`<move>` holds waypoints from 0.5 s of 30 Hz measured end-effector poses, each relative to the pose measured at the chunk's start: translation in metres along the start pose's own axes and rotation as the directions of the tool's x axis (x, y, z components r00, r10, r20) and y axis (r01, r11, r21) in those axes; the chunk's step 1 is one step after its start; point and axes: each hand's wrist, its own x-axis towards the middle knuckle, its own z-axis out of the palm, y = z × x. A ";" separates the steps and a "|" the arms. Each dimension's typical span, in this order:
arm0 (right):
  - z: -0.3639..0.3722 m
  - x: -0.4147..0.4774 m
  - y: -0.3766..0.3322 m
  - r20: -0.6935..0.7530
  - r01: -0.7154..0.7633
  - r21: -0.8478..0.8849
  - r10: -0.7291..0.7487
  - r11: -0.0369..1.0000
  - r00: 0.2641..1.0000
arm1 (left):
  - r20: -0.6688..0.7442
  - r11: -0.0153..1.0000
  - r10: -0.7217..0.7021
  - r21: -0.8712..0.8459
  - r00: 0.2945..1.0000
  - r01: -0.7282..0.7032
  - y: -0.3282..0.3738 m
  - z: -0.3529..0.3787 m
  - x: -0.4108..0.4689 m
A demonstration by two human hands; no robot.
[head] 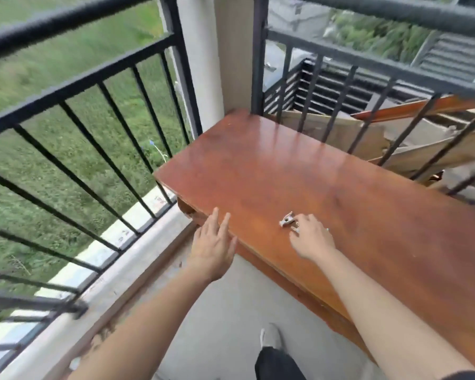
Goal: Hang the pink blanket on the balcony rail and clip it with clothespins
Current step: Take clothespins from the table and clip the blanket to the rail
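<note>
A small pale clothespin [286, 219] lies on the reddish-brown wooden table [258, 165]. My right hand [311, 237] rests on the table just right of the clothespin, fingertips touching or nearly touching it; whether it grips the pin I cannot tell. My left hand [213, 242] hovers open over the table's near left corner, fingers apart, holding nothing. The black balcony rail [74, 15] curves along the left and top. No pink blanket is in view.
A second black railing [368, 61] runs behind the table, with cardboard and wooden boards [412, 154] piled beyond it. A pale pillar [217, 56] stands at the corner. Grass lies below the rail. My leg and shoe [272, 346] stand on the concrete floor.
</note>
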 end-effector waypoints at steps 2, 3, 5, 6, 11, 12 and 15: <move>0.006 0.017 0.032 0.029 -0.102 -0.014 0.103 0.995 0.994 | 0.081 1.000 0.003 0.007 0.997 -0.004 0.022 0.024 0.027; 0.011 0.023 0.047 0.052 -0.157 -0.017 0.157 0.988 0.986 | 0.123 1.000 0.001 0.008 0.992 -0.002 0.032 0.037 0.039; 0.023 0.033 0.075 0.099 -0.256 -0.012 0.256 0.967 0.962 | 0.195 1.000 -0.005 0.002 0.981 0.005 0.050 0.065 0.057; 0.029 0.035 0.088 0.118 -0.303 -0.007 0.302 0.953 0.946 | 0.233 1.000 -0.009 -0.006 0.973 0.011 0.058 0.079 0.064; 0.059 0.037 0.132 0.186 -0.419 0.012 0.410 0.908 0.893 | 0.443 0.999 -0.023 -0.020 0.896 0.035 0.083 0.135 0.074; 0.064 0.037 0.137 0.188 -0.418 0.009 0.409 0.908 0.893 | 0.483 0.999 -0.033 -0.013 0.875 0.045 0.084 0.143 0.075; 0.076 0.040 0.143 0.180 -0.413 -0.028 0.411 0.910 0.894 | 0.624 0.997 -0.076 0.036 0.778 0.068 0.081 0.157 0.076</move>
